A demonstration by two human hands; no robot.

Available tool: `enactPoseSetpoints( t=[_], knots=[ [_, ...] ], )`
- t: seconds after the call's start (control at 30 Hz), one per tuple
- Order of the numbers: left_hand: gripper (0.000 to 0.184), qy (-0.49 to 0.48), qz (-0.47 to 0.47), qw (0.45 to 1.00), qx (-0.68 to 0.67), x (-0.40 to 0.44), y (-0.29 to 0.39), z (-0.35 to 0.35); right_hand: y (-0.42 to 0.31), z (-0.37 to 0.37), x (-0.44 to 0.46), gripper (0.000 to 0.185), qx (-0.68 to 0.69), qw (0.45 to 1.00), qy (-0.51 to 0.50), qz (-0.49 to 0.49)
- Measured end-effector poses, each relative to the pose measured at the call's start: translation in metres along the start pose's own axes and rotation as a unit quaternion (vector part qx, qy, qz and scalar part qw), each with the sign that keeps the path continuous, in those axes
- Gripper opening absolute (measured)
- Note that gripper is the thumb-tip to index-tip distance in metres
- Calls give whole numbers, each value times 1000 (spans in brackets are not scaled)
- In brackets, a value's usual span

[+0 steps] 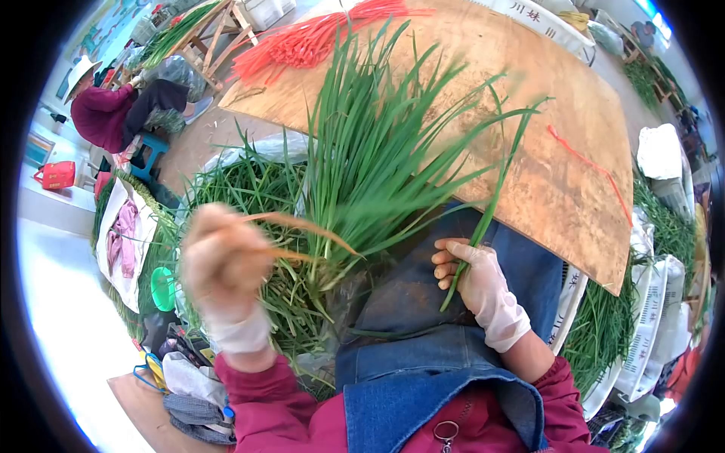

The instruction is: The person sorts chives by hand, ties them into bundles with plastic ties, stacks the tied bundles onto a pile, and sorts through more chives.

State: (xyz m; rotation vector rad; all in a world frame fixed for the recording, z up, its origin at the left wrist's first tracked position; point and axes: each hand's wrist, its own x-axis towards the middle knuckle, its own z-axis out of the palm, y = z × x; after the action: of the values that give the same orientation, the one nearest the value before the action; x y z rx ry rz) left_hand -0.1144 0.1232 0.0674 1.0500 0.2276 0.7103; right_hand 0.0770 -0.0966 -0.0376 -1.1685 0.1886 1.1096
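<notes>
My left hand (223,264), in a pale glove and blurred by motion, is closed on withered brownish leaves (302,226) that trail to the right. Gloved too, my right hand (472,275) pinches a few long green leaves (495,189) between thumb and fingers, above my lap. Between the hands a large bunch of green leafy stalks (370,151) fans upward, its pale root ends (321,268) low near my left hand and its tips over the wooden board (559,174). More loose greens (249,185) lie under and left of the bunch.
Red strips (313,41) lie on the board's far end, and a single red strip (593,166) at its right. A person (109,113) in a hat sits at the upper left. White crates (642,340) and greens (604,332) stand at the right, a green round object (162,288) at the left.
</notes>
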Motion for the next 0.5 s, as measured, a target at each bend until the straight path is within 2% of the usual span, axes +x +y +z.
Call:
enactPoseSetpoints(
  t=[0.03,0.1,0.2,0.23,0.3,0.43,0.5],
  knots=[
    [16,-91,25,994,-57,-6,27,-17,0,1,0,24,-2,1000,4,-1],
    [14,-112,114,981,-106,-12,68,-29,0,3,2,24,-4,1000,7,-1],
    [9,140,242,960,15,-19,80,-38,3,8,4,23,-18,1000,-2,4],
    [10,-27,154,988,13,-21,81,-53,4,10,6,23,-33,999,-11,6],
    [15,-106,101,988,52,-11,59,-22,7,13,7,23,-51,998,-28,10],
    [16,-157,102,982,17,-3,53,-16,8,15,8,23,-56,998,-27,17],
    [12,-45,117,989,75,-13,58,-24,6,15,6,22,-64,997,-27,25]
  ],
)
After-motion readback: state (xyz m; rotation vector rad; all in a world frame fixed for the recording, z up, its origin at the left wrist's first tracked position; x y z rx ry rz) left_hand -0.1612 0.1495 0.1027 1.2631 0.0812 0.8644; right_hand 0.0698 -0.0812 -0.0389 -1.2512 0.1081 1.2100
